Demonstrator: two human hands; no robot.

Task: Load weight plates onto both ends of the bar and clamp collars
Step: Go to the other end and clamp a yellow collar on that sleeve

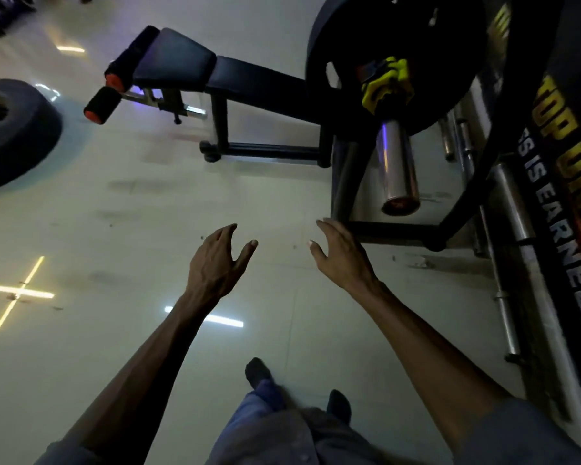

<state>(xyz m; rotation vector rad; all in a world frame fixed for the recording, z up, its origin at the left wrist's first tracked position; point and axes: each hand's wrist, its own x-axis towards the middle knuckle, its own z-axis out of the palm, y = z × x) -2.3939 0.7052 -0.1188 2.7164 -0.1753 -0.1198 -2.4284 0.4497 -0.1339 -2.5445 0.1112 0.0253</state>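
A chrome bar sleeve [398, 169] juts toward me at the upper right. A large black weight plate [450, 45] sits on it, and a yellow and black collar [388, 83] is clamped on the sleeve against the plate. My left hand [217, 263] and my right hand [344, 253] hover over the floor below the sleeve's end, both empty with fingers spread. Neither hand touches the bar, the plate or the collar.
A black bench [188, 65] with red-capped foam rollers stands upper middle. A big black tyre [14, 129] lies at the left edge. Black rack frame tubes [399, 228] cross under the sleeve. A banner and chrome bars [514, 203] line the right side. My feet [259, 372] stand on the glossy floor.
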